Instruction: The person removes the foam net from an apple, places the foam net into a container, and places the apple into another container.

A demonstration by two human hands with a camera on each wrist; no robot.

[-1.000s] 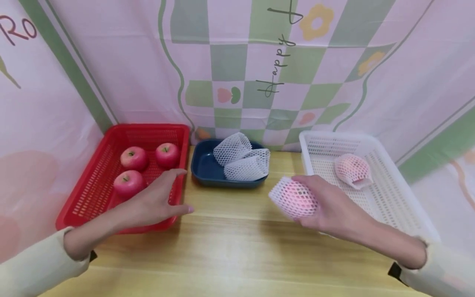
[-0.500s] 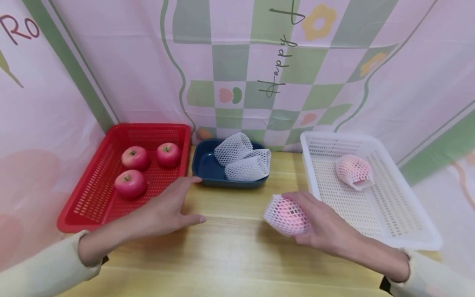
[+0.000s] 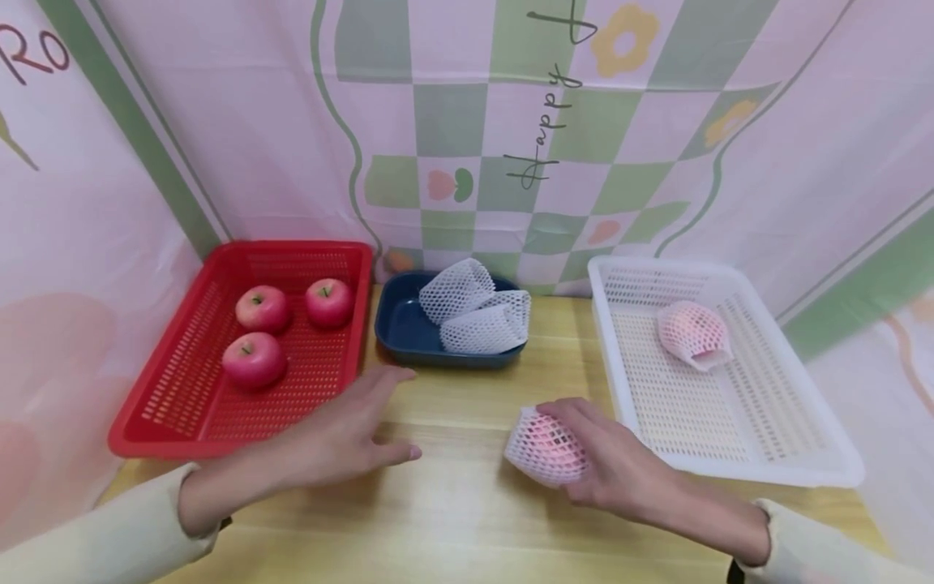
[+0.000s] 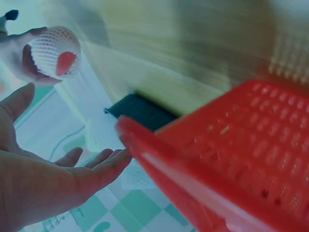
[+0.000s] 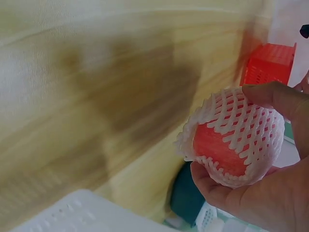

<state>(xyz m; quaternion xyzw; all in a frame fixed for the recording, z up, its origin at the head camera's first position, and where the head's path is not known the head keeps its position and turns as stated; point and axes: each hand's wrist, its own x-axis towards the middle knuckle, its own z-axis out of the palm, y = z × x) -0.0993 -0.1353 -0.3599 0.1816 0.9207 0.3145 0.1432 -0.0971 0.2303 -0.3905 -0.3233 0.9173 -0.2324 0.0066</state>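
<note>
My right hand (image 3: pixel 620 458) grips an apple (image 5: pixel 219 147) wrapped in a white foam net (image 5: pixel 260 130), held over the wooden table left of the white basket. Part of the red skin shows through the net's opening in the right wrist view. My left hand (image 3: pixel 336 430) holds nothing; its fingers reach out, thumb apart, near the front right corner of the red basket (image 3: pixel 350 357). Three bare apples (image 3: pixel 254 359) lie in that basket. Several foam nets (image 3: pixel 477 328) rest in the dark blue tray (image 3: pixel 397 324) between the baskets.
The white basket (image 3: pixel 730 438) at the right holds one net-wrapped apple (image 3: pixel 693 334). A patterned cloth (image 3: pixel 452 122) hangs behind the containers. Wooden tabletop (image 3: pixel 452 519) stretches in front of both hands.
My right hand has brought the wrapped apple left and toward me, away from the white basket. My left hand has moved right and nearer, from over the red basket to its front corner.
</note>
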